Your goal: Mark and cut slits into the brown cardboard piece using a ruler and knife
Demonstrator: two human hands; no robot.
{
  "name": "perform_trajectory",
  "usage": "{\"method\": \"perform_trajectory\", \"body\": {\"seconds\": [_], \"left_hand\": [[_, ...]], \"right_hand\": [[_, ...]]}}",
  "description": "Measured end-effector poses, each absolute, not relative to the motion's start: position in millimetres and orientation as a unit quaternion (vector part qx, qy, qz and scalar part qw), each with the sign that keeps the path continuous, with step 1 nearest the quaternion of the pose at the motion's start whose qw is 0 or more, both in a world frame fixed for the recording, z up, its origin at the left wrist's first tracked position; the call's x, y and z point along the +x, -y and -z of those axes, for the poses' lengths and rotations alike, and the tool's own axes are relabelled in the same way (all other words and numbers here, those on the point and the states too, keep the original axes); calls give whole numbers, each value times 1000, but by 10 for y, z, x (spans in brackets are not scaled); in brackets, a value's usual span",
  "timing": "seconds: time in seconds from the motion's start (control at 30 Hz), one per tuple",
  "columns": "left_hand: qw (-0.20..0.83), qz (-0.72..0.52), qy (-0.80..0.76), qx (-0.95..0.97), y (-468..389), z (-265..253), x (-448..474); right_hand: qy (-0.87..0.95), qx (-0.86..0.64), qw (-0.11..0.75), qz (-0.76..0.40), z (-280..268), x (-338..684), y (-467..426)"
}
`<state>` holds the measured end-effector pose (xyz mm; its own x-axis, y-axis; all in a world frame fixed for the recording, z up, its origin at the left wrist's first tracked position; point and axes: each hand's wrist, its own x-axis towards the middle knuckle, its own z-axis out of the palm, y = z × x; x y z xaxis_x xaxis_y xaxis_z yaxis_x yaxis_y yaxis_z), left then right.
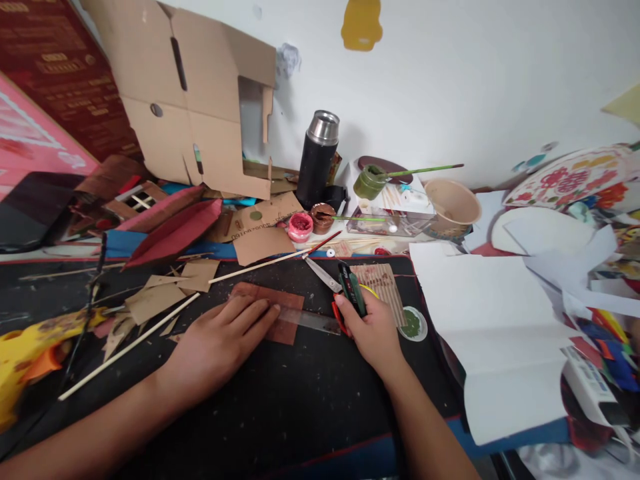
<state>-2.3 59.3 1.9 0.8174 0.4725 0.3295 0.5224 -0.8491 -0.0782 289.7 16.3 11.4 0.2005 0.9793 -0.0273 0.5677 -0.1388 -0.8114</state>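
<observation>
Both bare forearms reach forward from the lower edge and converge toward the middle. The left hand (pixel 220 343) lies palm down, fingers (pixel 253 313) extended together and pointing up and to the right, pressed flat on the surface beneath it. The right hand (pixel 373 327) sits just to the right of it, wrist straight, fingers curled into a closed grip with the thumb on the left side, knuckles facing up.
</observation>
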Motion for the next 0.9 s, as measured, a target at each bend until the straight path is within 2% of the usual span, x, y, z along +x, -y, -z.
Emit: {"method": "perform_trajectory", "body": {"seconds": [0.27,0.67,0.9], "left_hand": [[95,159,258,-948,-597,-41,-18],[60,169,265,-947,-609,-42,10],[78,159,256,-950,-604,-16,-7]], "right_hand": [[590,-684,344,-256,-125,2877,-190],[592,-683,339,-261,-98,2879,-175],[580,-686,342,-276,-108,2873,-167]]}}
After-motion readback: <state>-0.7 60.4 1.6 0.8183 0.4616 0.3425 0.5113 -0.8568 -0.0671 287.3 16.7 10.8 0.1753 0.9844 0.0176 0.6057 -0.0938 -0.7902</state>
